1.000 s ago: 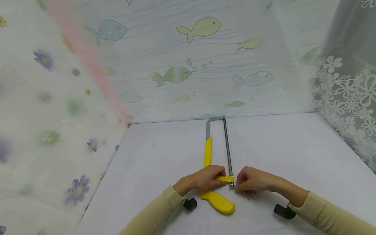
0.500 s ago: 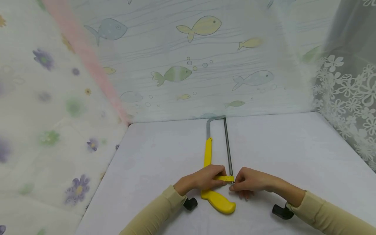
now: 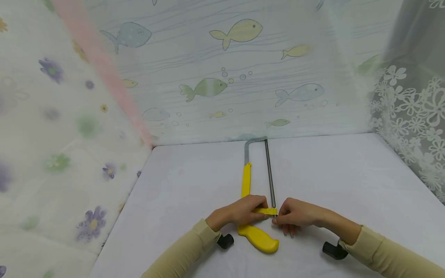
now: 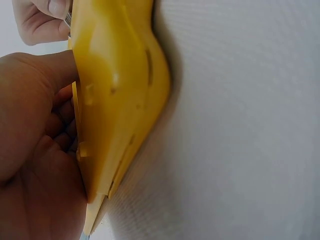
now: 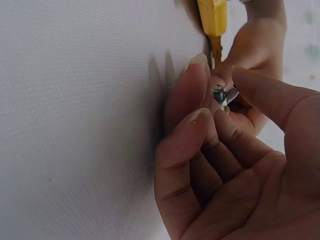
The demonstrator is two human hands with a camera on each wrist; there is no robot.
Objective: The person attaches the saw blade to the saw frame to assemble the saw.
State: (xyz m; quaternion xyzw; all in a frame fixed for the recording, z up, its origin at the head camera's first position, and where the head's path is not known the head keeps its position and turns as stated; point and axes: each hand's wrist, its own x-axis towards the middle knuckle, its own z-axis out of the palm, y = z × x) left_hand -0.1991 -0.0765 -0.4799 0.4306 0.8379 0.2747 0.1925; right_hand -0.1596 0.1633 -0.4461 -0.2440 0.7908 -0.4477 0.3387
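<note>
We see a small hacksaw with a yellow plastic handle and a thin grey metal frame lying flat on the white table. Its handle points toward the person and its blade end points toward the fish-pattern wall. It lies flat so it cannot tip over.

The left hand wraps its fingers round the yellow part just above the handle. We think it holds the saw down so it will not slide or spin.

The right hand pinches a little silver screw with a wing nut between thumb and fingertips, at the near end of the blade. That is the spot where the blade is fastened, so the fingers go there.

Both arms wear pale yellow sleeves.
</note>
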